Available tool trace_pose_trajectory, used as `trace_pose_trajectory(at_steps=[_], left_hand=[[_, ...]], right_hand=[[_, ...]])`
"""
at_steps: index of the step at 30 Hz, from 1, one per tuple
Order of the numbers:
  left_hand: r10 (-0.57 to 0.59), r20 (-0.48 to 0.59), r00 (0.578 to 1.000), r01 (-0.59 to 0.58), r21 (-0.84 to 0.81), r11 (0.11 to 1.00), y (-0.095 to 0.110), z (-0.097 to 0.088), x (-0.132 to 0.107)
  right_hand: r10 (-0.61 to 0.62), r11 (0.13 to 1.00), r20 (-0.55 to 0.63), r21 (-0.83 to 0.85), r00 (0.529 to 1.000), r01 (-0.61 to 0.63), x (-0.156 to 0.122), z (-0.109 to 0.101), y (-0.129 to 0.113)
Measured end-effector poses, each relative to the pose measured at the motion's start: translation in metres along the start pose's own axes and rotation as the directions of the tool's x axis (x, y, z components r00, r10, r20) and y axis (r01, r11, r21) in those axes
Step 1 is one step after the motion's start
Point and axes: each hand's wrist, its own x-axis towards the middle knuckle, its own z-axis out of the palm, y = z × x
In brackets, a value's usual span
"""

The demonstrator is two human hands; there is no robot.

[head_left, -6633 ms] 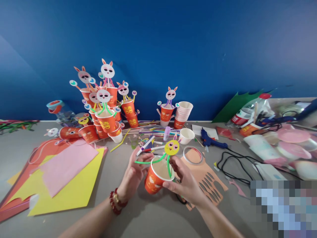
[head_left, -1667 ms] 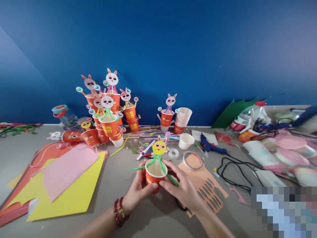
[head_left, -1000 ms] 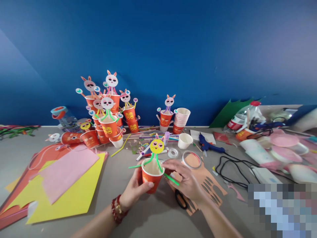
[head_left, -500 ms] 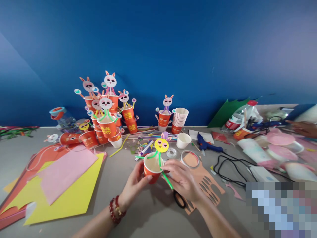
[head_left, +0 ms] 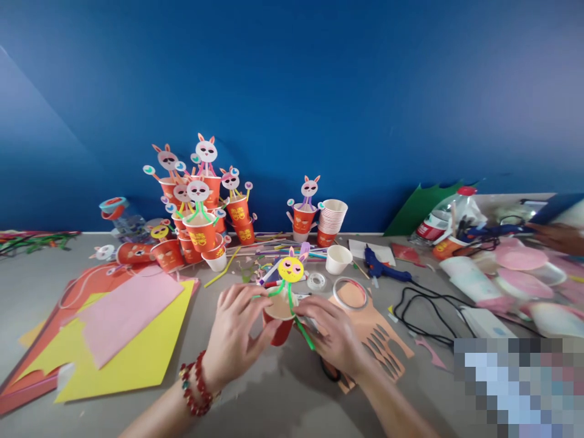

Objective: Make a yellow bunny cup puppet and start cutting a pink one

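Note:
A red paper cup (head_left: 279, 331) with a white inside stands between my hands. From it rises a yellow round paper face (head_left: 291, 269) with pink ears, on green straw-like stems. My left hand (head_left: 237, 331) grips the cup's left side, fingertips at the rim by a green stem and thumb low on the front. On the cup's right, my right hand (head_left: 333, 331) has its fingers bent at the rim around the green straw (head_left: 305, 336), which pokes out below them. Black scissor handles (head_left: 331, 370) show partly under my right hand.
Red cups with white rabbit faces (head_left: 201, 234) are stacked at the back left. Yellow and pink paper sheets (head_left: 168, 347) lie left. Tape rolls (head_left: 350, 293), cut orange paper (head_left: 383, 340), a blue glue gun (head_left: 381, 267) and its black cord lie right. Another person's hand (head_left: 559, 237) is far right.
My left hand has shifted from cradling the cup low to reaching over its left rim. The cup and yellow face have moved slightly left. My right hand stays at the green straw.

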Motion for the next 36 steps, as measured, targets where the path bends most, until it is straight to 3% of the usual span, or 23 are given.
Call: trace_pose_trajectory(at_steps=[4,10,15,20,36], left_hand=[[-0.005,0.202,0.979,-0.007,0.056,0.998,0.016,-0.004,0.015],[-0.083,0.303,0.95,0.069,0.055,0.996,0.027,0.001,0.015],[-0.163,0.271,0.949,0.171,-0.006,0.985,0.028,0.007,0.008],[-0.182,0.22,0.958,0.2,-0.063,0.978,0.023,0.01,0.005],[-0.158,0.229,0.961,0.184,-0.098,0.978,0.018,0.016,0.002]], right_hand=[[-0.008,1.0,0.021,-0.03,1.0,0.009,0.0,0.003,-0.005],[-0.043,0.998,0.055,-0.043,0.998,0.046,-0.001,0.009,-0.008],[-0.061,0.997,0.05,-0.053,0.997,0.064,-0.003,0.009,-0.007],[-0.052,0.996,0.046,-0.068,0.998,0.055,-0.003,0.007,-0.004],[-0.07,0.994,0.063,-0.075,0.996,0.074,-0.003,0.002,-0.003]])
